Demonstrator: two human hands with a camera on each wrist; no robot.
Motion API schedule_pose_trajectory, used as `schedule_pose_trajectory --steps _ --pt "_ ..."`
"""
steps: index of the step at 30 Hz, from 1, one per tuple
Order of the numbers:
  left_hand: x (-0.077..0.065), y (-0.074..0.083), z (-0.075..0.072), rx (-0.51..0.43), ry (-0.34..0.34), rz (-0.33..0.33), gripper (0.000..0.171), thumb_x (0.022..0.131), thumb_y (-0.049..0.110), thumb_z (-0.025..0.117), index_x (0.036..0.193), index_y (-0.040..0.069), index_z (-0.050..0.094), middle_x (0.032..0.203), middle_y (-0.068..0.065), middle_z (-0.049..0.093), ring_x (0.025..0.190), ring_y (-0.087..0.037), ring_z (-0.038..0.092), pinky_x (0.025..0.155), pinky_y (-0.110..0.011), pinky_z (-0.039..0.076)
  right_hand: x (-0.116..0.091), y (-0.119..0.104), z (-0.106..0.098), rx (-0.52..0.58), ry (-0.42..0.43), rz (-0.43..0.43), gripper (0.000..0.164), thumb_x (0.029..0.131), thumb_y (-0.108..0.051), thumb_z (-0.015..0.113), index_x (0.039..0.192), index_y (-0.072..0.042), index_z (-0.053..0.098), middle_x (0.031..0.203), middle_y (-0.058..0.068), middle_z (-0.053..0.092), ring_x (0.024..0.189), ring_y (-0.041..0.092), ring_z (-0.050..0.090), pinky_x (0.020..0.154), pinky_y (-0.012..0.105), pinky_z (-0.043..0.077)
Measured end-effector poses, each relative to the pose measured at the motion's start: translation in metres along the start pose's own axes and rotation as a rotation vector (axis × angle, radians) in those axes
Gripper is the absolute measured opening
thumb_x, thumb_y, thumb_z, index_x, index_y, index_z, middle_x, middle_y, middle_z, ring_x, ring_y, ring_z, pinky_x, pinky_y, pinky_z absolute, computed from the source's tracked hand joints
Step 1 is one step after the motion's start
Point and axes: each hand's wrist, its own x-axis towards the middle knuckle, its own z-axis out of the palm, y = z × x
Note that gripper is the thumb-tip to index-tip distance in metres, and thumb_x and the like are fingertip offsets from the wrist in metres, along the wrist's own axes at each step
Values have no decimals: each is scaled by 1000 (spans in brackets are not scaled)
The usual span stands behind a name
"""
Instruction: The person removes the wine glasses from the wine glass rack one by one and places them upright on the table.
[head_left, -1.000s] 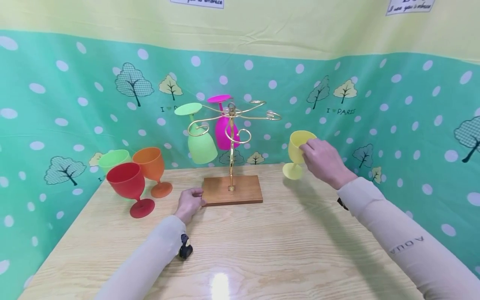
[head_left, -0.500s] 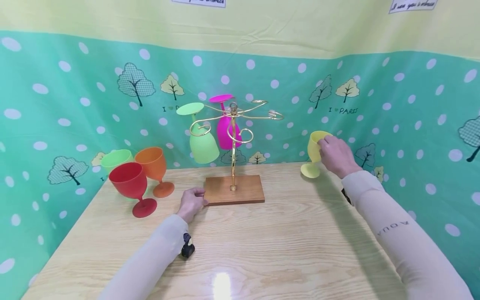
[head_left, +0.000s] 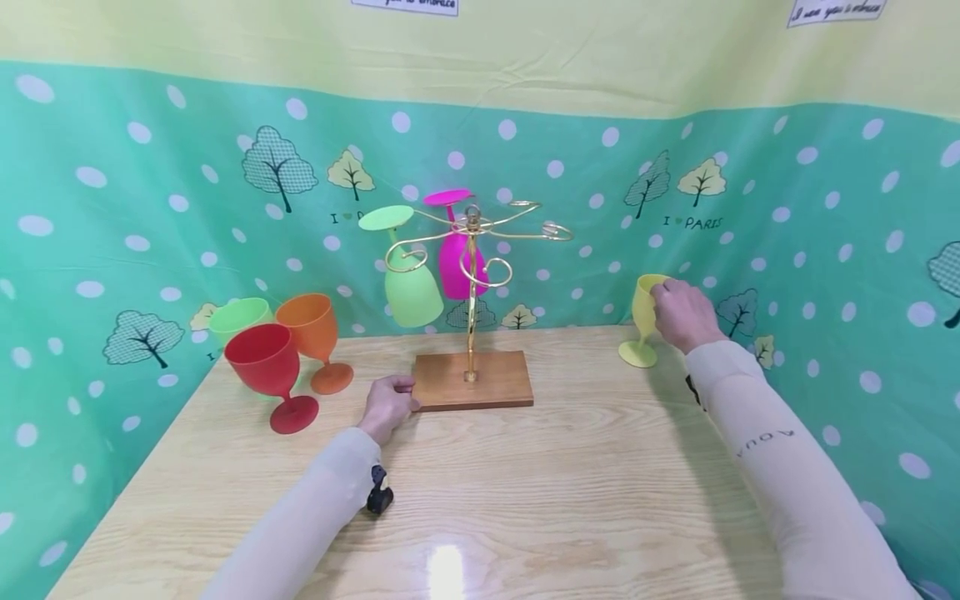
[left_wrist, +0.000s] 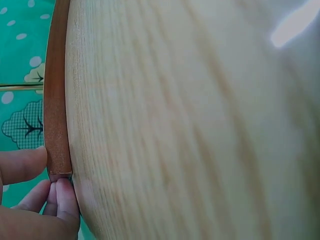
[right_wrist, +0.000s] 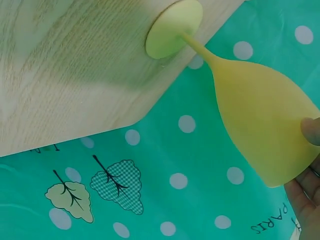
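At the back right, my right hand [head_left: 684, 317] grips a yellow goblet [right_wrist: 260, 110] by the rim side of its bowl. The goblet is upright, and its foot [head_left: 637, 354] appears to touch the tabletop. My left hand [head_left: 388, 407] holds the left front corner of the wooden base [head_left: 472, 392] of a gold wire glass rack [head_left: 472, 308], thumb and fingertips against its edges. Upside down on the rack hang a pale green goblet [head_left: 414, 296] and a magenta goblet [head_left: 453, 262], toward the left and back.
A red goblet [head_left: 264, 358], an orange goblet [head_left: 309, 325] and a green goblet [head_left: 238, 313], partly hidden, stand upright at the left of the wooden table [head_left: 570, 483]. A patterned green curtain [head_left: 585, 167] encloses the back and sides.
My right hand has carried the yellow goblet to the right, then lowered it toward the table. My left hand stays at the rack base. The head view has shifted slightly.
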Motion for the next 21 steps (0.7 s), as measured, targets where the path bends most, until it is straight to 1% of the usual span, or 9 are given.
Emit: schedule_pose_trajectory --steps 7,10,14,17,21 --pt "0 1 -1 -11 -7 14 50 73 -13 64 122 -5 58 116 -20 58 108 -30 53 92 -39 47 -1 1 3 1 23 7 23 83 5 62 105 9 60 89 22 57 76 37 53 65 47 47" --pt "-1 1 -2 -15 -12 15 50 73 -13 64 122 -6 58 116 -21 58 108 -30 53 92 -39 47 -2 2 3 0 24 5 25 83 4 62 107 10 59 90 22 56 77 37 53 65 47 47" --pt "-2 1 -2 -14 -14 10 50 74 -13 64 123 -5 58 116 -20 58 109 -30 52 93 -39 46 -5 0 2 -1 33 1 31 85 0 61 113 12 55 96 24 54 83 38 51 70 47 47" --pt "-2 1 -2 -10 -14 8 49 74 -13 64 123 -5 58 116 -20 58 108 -30 53 93 -40 46 -7 -3 0 10 76 -4 34 87 -4 60 117 12 54 103 24 53 91 39 50 76 48 46" --pt "-2 1 -2 -11 -14 4 50 75 -13 64 123 -5 58 117 -19 58 108 -30 52 93 -41 46 -8 -13 0 46 167 -44 34 89 -8 58 117 10 55 109 25 54 99 41 50 83 51 45"
